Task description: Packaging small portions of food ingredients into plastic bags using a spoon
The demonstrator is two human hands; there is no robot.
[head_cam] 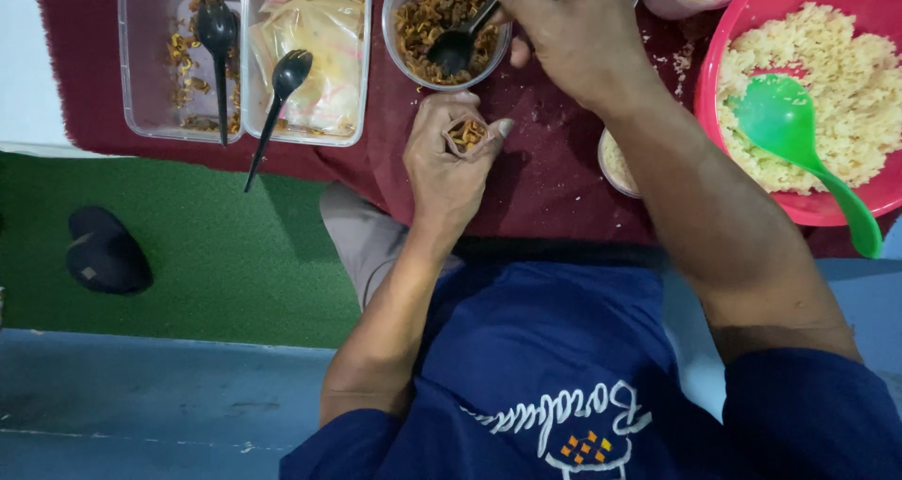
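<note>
Right now your left hand (449,161) is curled tight around a small brown paper cone (465,134), its mouth up and already showing some fried crumble; the cone sits over the maroon cloth (545,175), just below the round clear tub (442,29) of the same brown mix; your right hand (573,34) is closed on the handle of a black spoon (458,46), whose bowl rests inside that tub; so the step in hand looks like scooping filling for the cone, partway through; next move likely calls for lifting a level spoonful and tipping it into the narrow mouth without spilling, with the cone kept upright and close under the tub rim; to your right a pink basin (752,10) holds pale rice and a green ladle (799,132); a small bowl (615,165) peeks from under your right forearm; to the left two clear rectangular boxes, one near-empty (150,67) with a black spoon, one holding a bagged yellow item (315,38) with another black spoon (277,104) leaning out.
</note>
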